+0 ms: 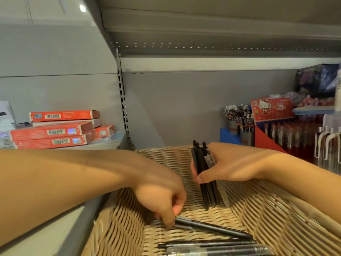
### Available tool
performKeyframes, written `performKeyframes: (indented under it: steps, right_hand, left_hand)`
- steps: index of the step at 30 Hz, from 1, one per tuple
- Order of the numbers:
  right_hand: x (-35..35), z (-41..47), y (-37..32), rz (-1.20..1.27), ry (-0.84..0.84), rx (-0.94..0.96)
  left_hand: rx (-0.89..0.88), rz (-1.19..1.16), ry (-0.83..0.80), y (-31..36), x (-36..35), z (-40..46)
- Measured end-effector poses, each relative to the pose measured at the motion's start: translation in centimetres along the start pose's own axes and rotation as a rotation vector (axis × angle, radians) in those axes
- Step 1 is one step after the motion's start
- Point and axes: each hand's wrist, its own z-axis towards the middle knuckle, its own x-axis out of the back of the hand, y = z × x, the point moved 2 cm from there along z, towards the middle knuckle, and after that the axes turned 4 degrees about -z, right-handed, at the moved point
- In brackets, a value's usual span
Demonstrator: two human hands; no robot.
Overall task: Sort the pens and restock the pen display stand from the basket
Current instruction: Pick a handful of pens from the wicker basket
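Note:
A woven wicker basket (pixel 258 215) fills the lower middle of the view. My right hand (pixel 234 163) grips a bundle of black pens (pixel 206 182) held upright above the basket. My left hand (pixel 164 200) reaches down into the basket and pinches the end of a black pen (pixel 214 228) lying on its bottom. Two more pens (pixel 212 245) lie side by side near the basket's front. The pen display stand (pixel 287 137), red with a cartoon header card, stands at the right on the shelf, filled with red pens.
Stacked red flat boxes (pixel 55 132) sit on the left shelf. Cups of patterned pens (pixel 238 124) stand behind the basket at right, white-clip pens (pixel 328 146) at the far right. A grey shelf (pixel 203 43) hangs overhead.

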Motion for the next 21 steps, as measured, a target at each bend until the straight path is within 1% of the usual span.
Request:
performKeyframes:
  steps: [2, 6, 9, 11, 13, 16, 19, 21]
  right_hand:
    - [0.1, -0.1, 0.2, 0.022, 0.008, -0.004]
    - [0.1, -0.1, 0.2, 0.023, 0.027, -0.035]
    - [0.2, 0.1, 0.3, 0.012, 0.033, -0.072]
    - [0.2, 0.0, 0.3, 0.044, 0.006, -0.062]
    - [0.3, 0.0, 0.5, 0.072, -0.001, -0.064]
    - [0.3, -0.2, 0.2, 0.083, -0.010, -0.046]
    - [0.1, -0.3, -0.3, 0.062, -0.055, 0.009]
    - [0.0, -0.3, -0.6, 0.045, -0.030, 0.017]
  left_hand:
    - [0.003, -0.261, 0.093, -0.4, 0.6, -0.2]
    - [-0.050, -0.598, 0.474, -1.1, 2.4, -0.5]
    - [-0.098, -0.716, 0.722, -1.2, 3.1, -0.8]
    - [-0.100, -0.693, 0.841, -1.2, 3.4, -0.9]
    - [-0.114, -0.639, 0.892, -0.9, 3.4, -0.9]
    - [-0.144, -0.614, 0.891, -0.7, 3.4, -0.9]
    - [-0.162, -0.629, 0.845, -0.6, 3.2, -0.7]
    - [-0.168, -0.733, 0.776, -0.7, 3.1, -0.6]
